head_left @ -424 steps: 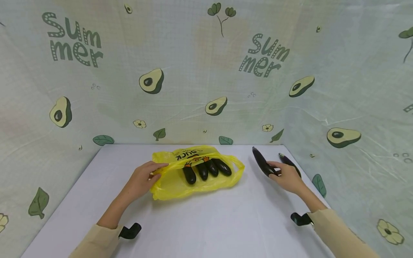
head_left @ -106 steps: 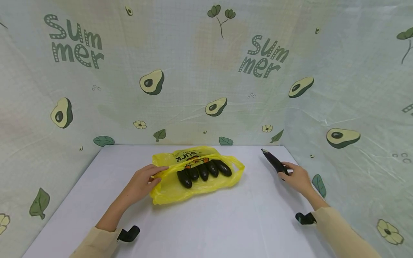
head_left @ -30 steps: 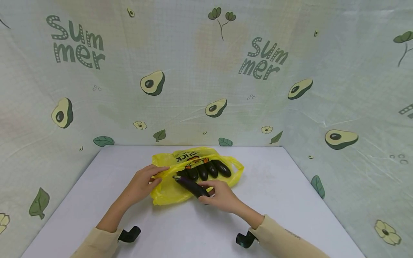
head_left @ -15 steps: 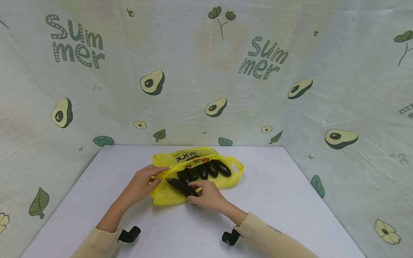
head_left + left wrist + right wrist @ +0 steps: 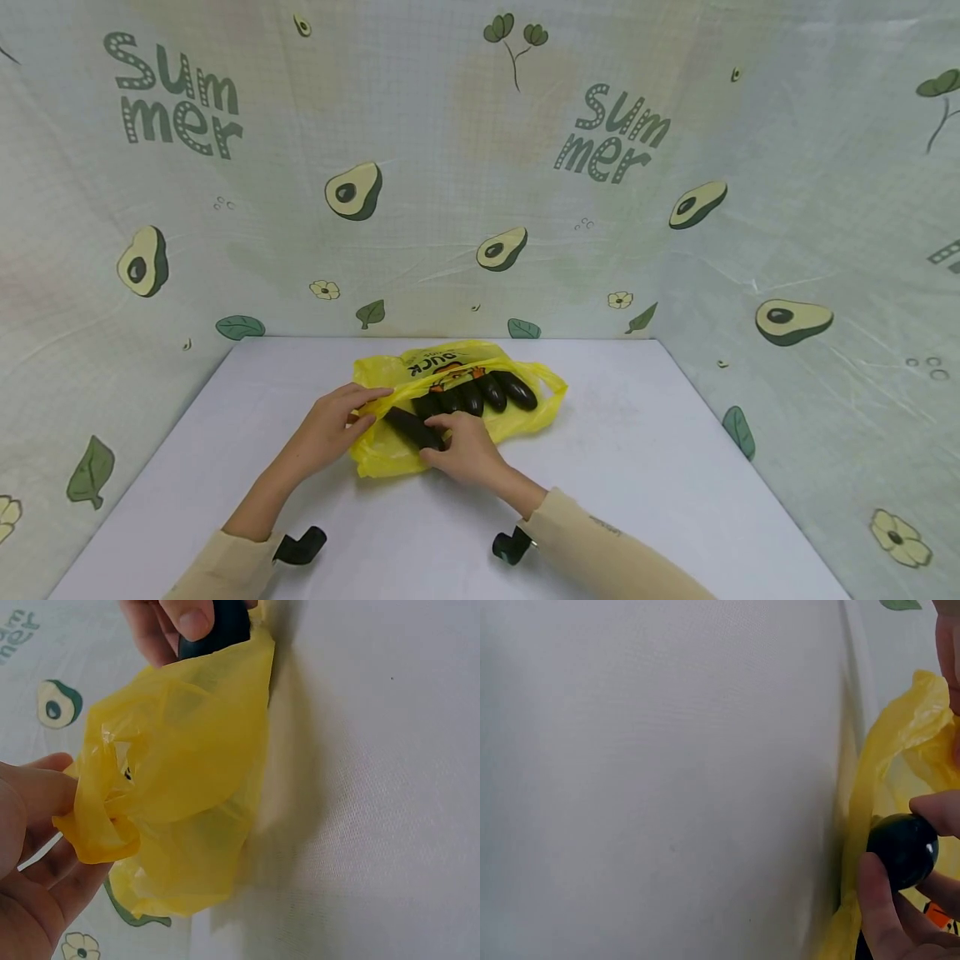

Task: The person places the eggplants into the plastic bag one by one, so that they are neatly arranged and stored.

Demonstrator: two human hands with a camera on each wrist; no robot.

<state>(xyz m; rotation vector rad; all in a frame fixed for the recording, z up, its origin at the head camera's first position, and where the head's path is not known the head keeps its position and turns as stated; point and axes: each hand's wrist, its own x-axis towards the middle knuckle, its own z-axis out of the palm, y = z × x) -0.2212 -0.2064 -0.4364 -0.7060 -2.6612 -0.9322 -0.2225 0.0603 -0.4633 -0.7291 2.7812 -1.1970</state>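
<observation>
A yellow plastic bag (image 5: 386, 460) with a printed duck lies with its mouth toward me. Several dark eggplants (image 5: 517, 392) lie side by side in it, their far ends hidden under the upper layer. My left hand (image 5: 326, 425) holds up the bag's left edge; the left wrist view shows the gathered plastic (image 5: 105, 817) between thumb and fingers. My right hand (image 5: 471, 452) grips one more eggplant (image 5: 408, 423) by its near end, its far end inside the bag's mouth, left of the others. In the right wrist view that eggplant's round end (image 5: 906, 851) shows between thumb and fingers.
The bag lies on a white table (image 5: 600, 467). Behind and at both sides hangs a pale cloth (image 5: 427, 108) printed with avocados and leaves. A black wrist camera (image 5: 302, 546) sits at the left cuff, another camera (image 5: 512, 546) at the right.
My right hand has carried the last eggplant from the table's right side leftward into the bag's mouth, moving deeper over the last second. My left hand stays on the bag's edge.
</observation>
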